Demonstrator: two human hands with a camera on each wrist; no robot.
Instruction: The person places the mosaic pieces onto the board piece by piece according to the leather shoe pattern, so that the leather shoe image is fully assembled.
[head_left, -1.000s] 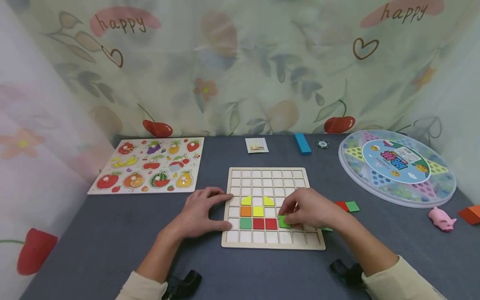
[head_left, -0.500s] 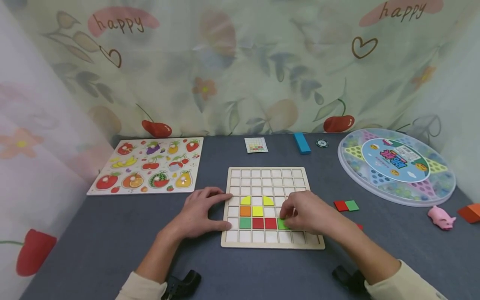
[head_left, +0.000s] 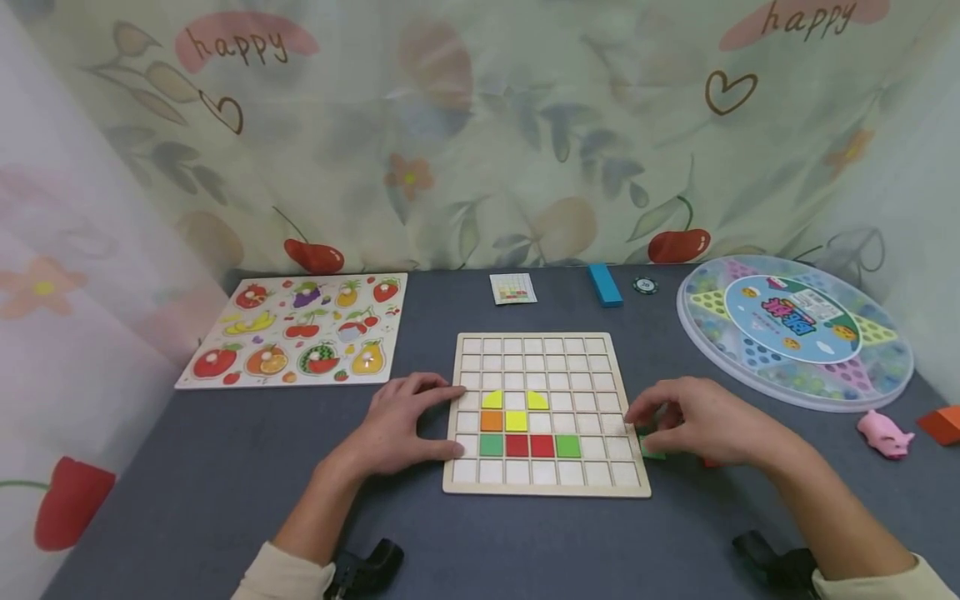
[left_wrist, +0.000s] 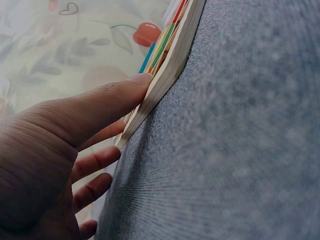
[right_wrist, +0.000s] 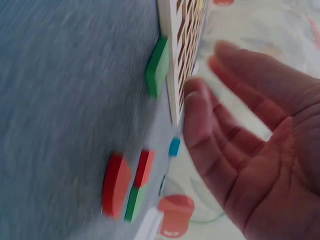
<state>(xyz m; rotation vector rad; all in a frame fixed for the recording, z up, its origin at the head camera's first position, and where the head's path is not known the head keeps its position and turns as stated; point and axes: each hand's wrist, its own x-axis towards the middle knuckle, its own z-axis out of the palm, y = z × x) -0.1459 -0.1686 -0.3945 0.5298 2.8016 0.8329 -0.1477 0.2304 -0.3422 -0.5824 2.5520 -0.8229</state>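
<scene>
A wooden grid board (head_left: 555, 382) lies on the dark table, with yellow, orange, red and green tiles in some squares. My left hand (head_left: 405, 425) rests at its left edge, the thumb and forefinger touching the rim. The light green tile (head_left: 567, 447) sits flat in a square at the end of the row with two red tiles (head_left: 529, 447). My right hand (head_left: 701, 421) hovers just off the board's right edge, fingers loosely bent and nothing between them. Under it a green piece (right_wrist: 158, 67) lies against the board, with red pieces (right_wrist: 116, 185) farther off.
At the back left lies a fruit picture board (head_left: 300, 333). A small pattern card (head_left: 513, 289), a blue block (head_left: 605, 287) and a round chip (head_left: 645, 286) line the back. On the right are a round game box (head_left: 795, 333), a pink pig (head_left: 884, 437) and an orange block (head_left: 940, 429).
My right hand has let go of the light green tile, which now lies in its square, and has moved right, off the board. My left hand stays at the board's edge.
</scene>
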